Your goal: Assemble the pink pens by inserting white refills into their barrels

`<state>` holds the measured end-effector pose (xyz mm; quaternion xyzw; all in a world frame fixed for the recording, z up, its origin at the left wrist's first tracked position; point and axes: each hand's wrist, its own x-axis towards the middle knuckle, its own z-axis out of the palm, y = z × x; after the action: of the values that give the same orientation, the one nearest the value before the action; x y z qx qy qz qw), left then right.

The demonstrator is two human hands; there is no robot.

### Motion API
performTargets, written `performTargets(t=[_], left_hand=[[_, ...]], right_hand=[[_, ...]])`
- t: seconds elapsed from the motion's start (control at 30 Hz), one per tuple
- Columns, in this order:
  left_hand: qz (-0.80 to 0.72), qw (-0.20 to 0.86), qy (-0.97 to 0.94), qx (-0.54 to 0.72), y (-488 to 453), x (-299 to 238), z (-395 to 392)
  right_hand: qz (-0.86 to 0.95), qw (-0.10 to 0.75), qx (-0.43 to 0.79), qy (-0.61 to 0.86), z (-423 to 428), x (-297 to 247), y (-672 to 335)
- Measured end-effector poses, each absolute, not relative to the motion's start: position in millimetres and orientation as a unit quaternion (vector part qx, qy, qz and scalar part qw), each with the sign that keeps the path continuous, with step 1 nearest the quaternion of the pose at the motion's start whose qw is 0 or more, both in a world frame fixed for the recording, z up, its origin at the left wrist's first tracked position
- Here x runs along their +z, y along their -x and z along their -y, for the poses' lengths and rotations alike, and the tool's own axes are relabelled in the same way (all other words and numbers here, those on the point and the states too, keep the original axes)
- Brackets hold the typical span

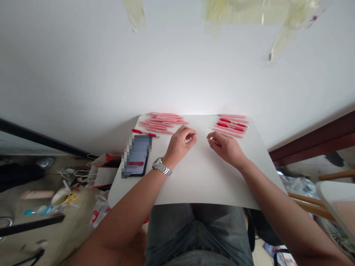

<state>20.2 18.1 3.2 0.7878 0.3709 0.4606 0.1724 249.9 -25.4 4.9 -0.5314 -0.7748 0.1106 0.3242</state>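
Note:
My left hand (181,142), with a metal watch (162,166) on its wrist, is closed in a pinch over the white table (191,177); what lies between its fingertips is too small to name. Facing it, my right hand (226,146) is closed around a slim pen (218,142), mostly hidden by the fingers, whose pale tip points left. A tiny dark speck (202,137) shows in the gap between the hands. Beyond my left hand lies a pile of pink pens (163,120). Behind my right hand, more pink pens (234,116) lie alongside red pens (231,125).
A single red pen (145,133) rests at the table's left, just above a phone (138,155) with a blurred screen. The wall (177,66) meets the table's far edge. Bags, a cup (61,197) and a bottle (41,210) clutter the floor at left.

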Motion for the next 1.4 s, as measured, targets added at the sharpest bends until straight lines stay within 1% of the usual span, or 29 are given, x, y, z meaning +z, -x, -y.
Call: performTargets(t=[0.37,1.13,1.3,1.4], left_hand=[[-0.337,0.209,-0.813,0.427,-23.9,3.5,-10.3],[-0.349,0.186,-0.82,0.413,-24.6,2.9,-11.0],[-0.382,0.145,-0.8,0.439,-16.4,6.1,-17.3],[-0.38,0.153,-0.795,0.448,-13.6,7.8,-18.7]], right_hand=[[0.782,0.322,0.119,0.52,27.9,4.2,-246.6],[0.788,0.313,0.125,0.516,29.0,3.2,-245.0],[0.768,0.317,0.104,0.546,26.6,4.7,-249.9],[0.766,0.319,0.105,0.548,25.5,4.7,-251.2]])
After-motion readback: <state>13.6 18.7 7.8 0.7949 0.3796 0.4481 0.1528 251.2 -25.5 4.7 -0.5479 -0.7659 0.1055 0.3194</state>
